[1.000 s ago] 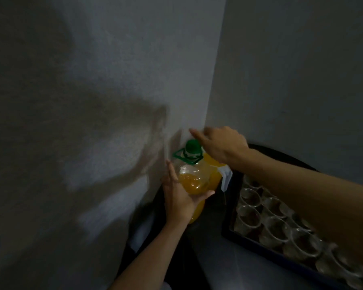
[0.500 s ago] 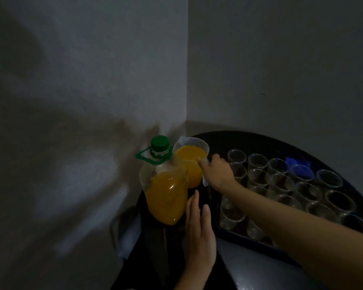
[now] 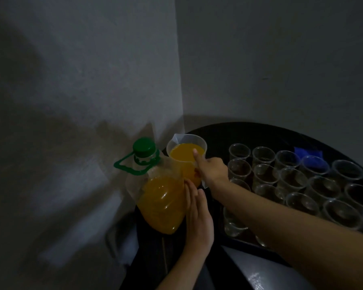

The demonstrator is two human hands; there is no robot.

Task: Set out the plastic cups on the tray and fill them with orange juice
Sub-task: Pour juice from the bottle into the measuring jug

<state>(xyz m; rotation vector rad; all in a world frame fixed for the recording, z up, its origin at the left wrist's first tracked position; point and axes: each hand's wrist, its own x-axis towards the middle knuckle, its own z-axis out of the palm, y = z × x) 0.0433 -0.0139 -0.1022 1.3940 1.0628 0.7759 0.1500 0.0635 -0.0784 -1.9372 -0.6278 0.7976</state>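
Observation:
A big clear bottle [image 3: 161, 204] of orange juice with a green cap and green carry handle stands in the corner by the wall. My left hand [image 3: 198, 218] lies with straight fingers against the bottle's right side. Behind the bottle stands a clear jug [image 3: 182, 158] holding orange juice. My right hand [image 3: 211, 171] grips the jug's handle, thumb up on the rim. To the right, several empty clear plastic cups [image 3: 291, 178] stand in rows on a dark tray [image 3: 245, 240].
A round black table [image 3: 228, 130] carries the tray, hard against two grey walls that meet in a corner. A blue packet [image 3: 307, 153] lies behind the cups. A pale rounded surface [image 3: 266, 268] sits in front of the tray.
The view swung right from the wall to the tray. My right hand went from the bottle cap to the jug handle. My left hand let go of the bottle and lies flat beside it.

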